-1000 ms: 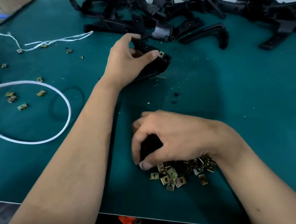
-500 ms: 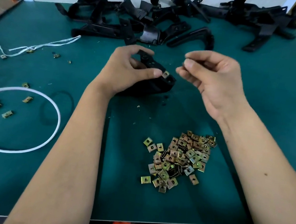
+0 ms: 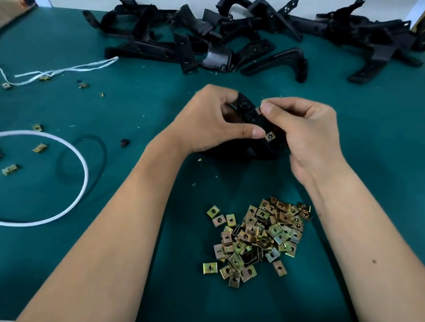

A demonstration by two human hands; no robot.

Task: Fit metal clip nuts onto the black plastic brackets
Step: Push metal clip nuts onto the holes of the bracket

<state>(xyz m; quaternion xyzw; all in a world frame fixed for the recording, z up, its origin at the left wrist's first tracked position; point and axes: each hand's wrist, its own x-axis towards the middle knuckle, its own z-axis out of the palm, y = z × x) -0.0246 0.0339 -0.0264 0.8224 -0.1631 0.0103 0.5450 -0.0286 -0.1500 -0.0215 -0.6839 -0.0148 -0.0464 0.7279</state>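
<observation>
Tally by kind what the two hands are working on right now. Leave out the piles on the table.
black bracket, gripped by the left hand: 1
clip nuts on it: 2, the upper clip nut pinched by the right hand, the lower clip nut beside the left thumb
Total: 3

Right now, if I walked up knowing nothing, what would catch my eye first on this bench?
Probably the two hands at the centre: the left hand grips a black bracket while the right hand pinches a small clip nut against its edge. Nearer the person, a shiny heap of brass-coloured clip nuts lies on the green mat. Along the far edge sprawls a tangle of black brackets.
</observation>
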